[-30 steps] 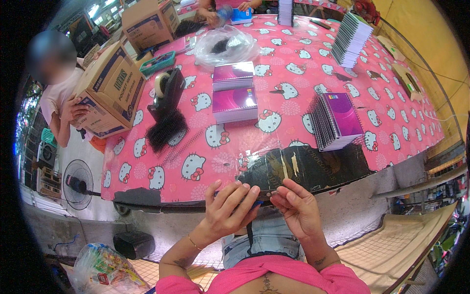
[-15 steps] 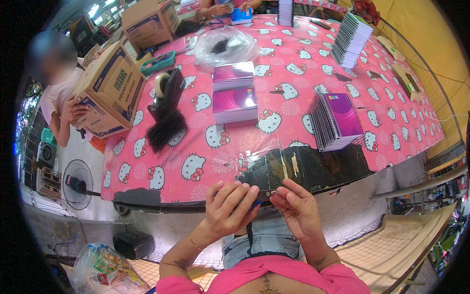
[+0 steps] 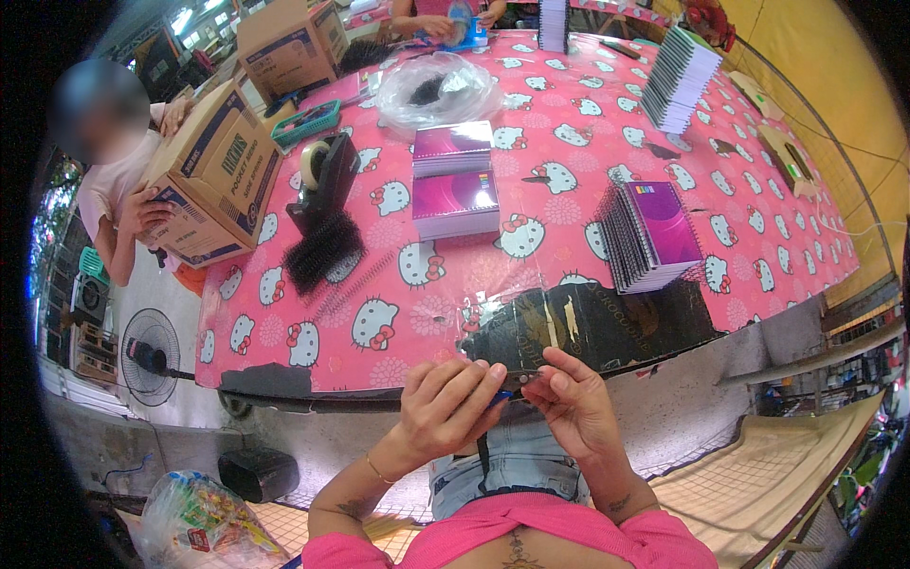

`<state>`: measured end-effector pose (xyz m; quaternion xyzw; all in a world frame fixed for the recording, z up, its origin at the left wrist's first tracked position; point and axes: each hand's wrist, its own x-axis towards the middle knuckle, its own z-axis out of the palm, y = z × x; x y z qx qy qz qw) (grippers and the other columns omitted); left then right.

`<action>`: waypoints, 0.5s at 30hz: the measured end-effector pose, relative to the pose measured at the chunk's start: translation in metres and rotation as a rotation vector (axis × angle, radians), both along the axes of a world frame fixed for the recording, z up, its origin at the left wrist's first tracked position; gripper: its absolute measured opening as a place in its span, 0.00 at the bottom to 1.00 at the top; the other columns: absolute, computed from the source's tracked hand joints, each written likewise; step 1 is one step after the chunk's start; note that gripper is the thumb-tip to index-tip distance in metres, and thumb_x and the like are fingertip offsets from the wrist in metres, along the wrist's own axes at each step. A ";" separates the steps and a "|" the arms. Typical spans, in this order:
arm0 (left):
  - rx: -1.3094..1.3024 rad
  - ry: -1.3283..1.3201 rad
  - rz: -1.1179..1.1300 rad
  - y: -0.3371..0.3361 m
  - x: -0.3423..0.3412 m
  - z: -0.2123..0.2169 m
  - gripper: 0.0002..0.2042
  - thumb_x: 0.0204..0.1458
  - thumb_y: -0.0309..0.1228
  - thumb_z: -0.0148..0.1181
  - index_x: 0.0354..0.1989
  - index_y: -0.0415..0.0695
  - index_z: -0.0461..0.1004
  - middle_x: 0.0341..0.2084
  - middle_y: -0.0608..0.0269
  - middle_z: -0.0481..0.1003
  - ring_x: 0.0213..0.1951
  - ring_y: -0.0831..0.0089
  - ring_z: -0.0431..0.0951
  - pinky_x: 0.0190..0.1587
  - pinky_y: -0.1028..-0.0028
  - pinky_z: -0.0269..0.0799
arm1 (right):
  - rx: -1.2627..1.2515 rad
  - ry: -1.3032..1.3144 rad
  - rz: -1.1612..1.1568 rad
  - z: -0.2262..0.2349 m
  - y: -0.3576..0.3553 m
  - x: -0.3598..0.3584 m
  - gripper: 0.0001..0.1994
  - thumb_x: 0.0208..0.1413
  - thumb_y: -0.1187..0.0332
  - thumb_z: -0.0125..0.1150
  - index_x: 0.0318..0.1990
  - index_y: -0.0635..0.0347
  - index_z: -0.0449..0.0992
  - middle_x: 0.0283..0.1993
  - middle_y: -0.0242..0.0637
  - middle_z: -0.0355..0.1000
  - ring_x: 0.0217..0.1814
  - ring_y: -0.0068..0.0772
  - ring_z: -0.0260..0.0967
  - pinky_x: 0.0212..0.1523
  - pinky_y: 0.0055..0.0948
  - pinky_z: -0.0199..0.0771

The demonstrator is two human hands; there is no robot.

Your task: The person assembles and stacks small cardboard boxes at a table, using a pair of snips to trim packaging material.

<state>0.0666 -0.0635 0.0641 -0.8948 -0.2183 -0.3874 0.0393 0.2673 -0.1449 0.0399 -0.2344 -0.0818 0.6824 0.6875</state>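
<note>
My left hand (image 3: 445, 410) and my right hand (image 3: 574, 408) meet just below the near edge of the pink patterned table (image 3: 398, 275). Between their fingertips they pinch a small thin dark object (image 3: 517, 381); its kind is too small to tell. A worn black patch of table edge (image 3: 588, 327) lies right above the hands. A stack of purple spiral notebooks (image 3: 652, 235) stands to the upper right of my right hand. A bundle of black binding combs (image 3: 324, 252) lies to the upper left.
Two piles of purple notebooks (image 3: 455, 178) sit mid-table, with a tape dispenser (image 3: 322, 171) and a clear plastic bag (image 3: 438, 89) behind. A person at the left holds a cardboard box (image 3: 216, 176). A floor fan (image 3: 150, 343) stands below left. Another notebook stack (image 3: 677, 80) is far right.
My hands stay at the table's near edge; the fingers have shifted slightly around the small dark object. The person at the left still holds the box.
</note>
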 end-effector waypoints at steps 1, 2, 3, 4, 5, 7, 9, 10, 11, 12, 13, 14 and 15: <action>-0.001 0.007 -0.004 0.000 0.000 0.000 0.24 0.43 0.34 0.73 0.52 0.43 0.79 0.41 0.63 0.76 0.41 0.64 0.77 0.42 0.63 0.69 | 0.004 -0.008 -0.001 -0.001 0.000 0.000 0.20 0.60 0.77 0.63 0.60 0.65 0.72 0.49 0.45 0.80 0.51 0.38 0.80 0.58 0.39 0.79; -0.004 0.010 -0.014 0.000 0.000 0.001 0.24 0.43 0.33 0.74 0.52 0.43 0.79 0.41 0.63 0.76 0.40 0.64 0.77 0.42 0.64 0.69 | 0.008 -0.017 -0.003 -0.002 0.000 0.001 0.20 0.60 0.77 0.63 0.60 0.65 0.72 0.49 0.45 0.80 0.51 0.38 0.80 0.58 0.39 0.79; -0.006 0.013 -0.023 0.000 0.000 0.002 0.25 0.42 0.33 0.74 0.52 0.42 0.79 0.40 0.64 0.76 0.40 0.64 0.77 0.41 0.65 0.69 | 0.012 -0.024 -0.004 -0.003 0.000 0.001 0.20 0.60 0.77 0.63 0.60 0.65 0.72 0.49 0.45 0.80 0.51 0.38 0.80 0.58 0.39 0.80; -0.008 0.016 -0.033 0.000 0.000 0.003 0.25 0.42 0.32 0.74 0.51 0.42 0.79 0.40 0.64 0.76 0.39 0.64 0.77 0.40 0.65 0.69 | 0.015 -0.031 -0.006 -0.004 0.000 0.002 0.20 0.60 0.77 0.63 0.60 0.65 0.72 0.49 0.45 0.80 0.51 0.38 0.80 0.58 0.39 0.80; -0.009 0.003 -0.025 0.000 0.000 0.002 0.25 0.42 0.32 0.74 0.51 0.41 0.79 0.40 0.64 0.76 0.39 0.65 0.77 0.39 0.65 0.69 | 0.019 -0.038 -0.008 -0.004 0.000 0.002 0.20 0.60 0.77 0.63 0.60 0.65 0.72 0.49 0.46 0.80 0.51 0.39 0.80 0.57 0.39 0.80; -0.010 -0.023 -0.011 0.000 0.001 0.000 0.25 0.41 0.32 0.75 0.51 0.41 0.79 0.39 0.64 0.76 0.37 0.65 0.77 0.38 0.66 0.69 | 0.021 -0.040 -0.019 -0.001 0.001 0.000 0.20 0.60 0.77 0.63 0.60 0.65 0.72 0.49 0.46 0.80 0.51 0.40 0.80 0.57 0.39 0.80; -0.021 -0.041 0.004 -0.001 0.003 0.000 0.25 0.41 0.31 0.75 0.50 0.40 0.79 0.38 0.64 0.76 0.37 0.65 0.76 0.37 0.66 0.69 | 0.025 -0.043 -0.030 0.000 0.001 -0.001 0.19 0.60 0.77 0.62 0.60 0.65 0.72 0.49 0.46 0.80 0.51 0.41 0.80 0.58 0.39 0.80; -0.025 -0.049 0.012 -0.001 0.003 0.000 0.25 0.41 0.31 0.75 0.50 0.40 0.79 0.38 0.64 0.76 0.36 0.65 0.76 0.37 0.66 0.69 | 0.029 -0.045 -0.035 0.001 0.002 -0.002 0.19 0.60 0.77 0.62 0.60 0.65 0.72 0.49 0.46 0.80 0.51 0.41 0.80 0.58 0.39 0.80; -0.026 -0.054 0.014 -0.001 0.004 0.001 0.25 0.40 0.31 0.75 0.50 0.40 0.80 0.38 0.64 0.76 0.36 0.65 0.76 0.37 0.66 0.69 | 0.033 -0.046 -0.041 0.001 0.002 -0.002 0.19 0.61 0.77 0.62 0.59 0.65 0.73 0.49 0.47 0.80 0.51 0.41 0.80 0.58 0.39 0.80; -0.026 -0.059 0.017 -0.002 0.005 0.002 0.25 0.40 0.31 0.75 0.50 0.40 0.80 0.37 0.64 0.76 0.36 0.65 0.76 0.37 0.66 0.69 | 0.032 -0.050 -0.043 0.001 0.002 -0.002 0.19 0.61 0.77 0.62 0.59 0.65 0.73 0.49 0.47 0.80 0.51 0.41 0.80 0.58 0.39 0.80; -0.026 -0.065 0.020 -0.002 0.006 0.003 0.25 0.40 0.30 0.75 0.50 0.40 0.80 0.37 0.64 0.76 0.35 0.65 0.76 0.37 0.66 0.69 | 0.030 -0.055 -0.044 0.002 0.002 -0.002 0.19 0.61 0.77 0.62 0.59 0.65 0.73 0.49 0.47 0.80 0.51 0.41 0.80 0.58 0.39 0.80; -0.030 -0.069 0.018 -0.002 0.006 0.004 0.25 0.40 0.30 0.75 0.50 0.40 0.80 0.37 0.64 0.76 0.35 0.65 0.76 0.36 0.67 0.69 | 0.029 -0.060 -0.046 0.002 0.002 -0.001 0.19 0.61 0.78 0.62 0.59 0.65 0.73 0.49 0.47 0.80 0.51 0.41 0.80 0.58 0.39 0.80; -0.034 -0.072 0.017 -0.002 0.006 0.004 0.25 0.40 0.30 0.75 0.50 0.40 0.80 0.37 0.64 0.76 0.35 0.65 0.76 0.36 0.67 0.69 | 0.028 -0.059 -0.048 0.002 0.002 -0.001 0.19 0.61 0.78 0.62 0.59 0.65 0.73 0.49 0.47 0.80 0.51 0.41 0.80 0.58 0.39 0.80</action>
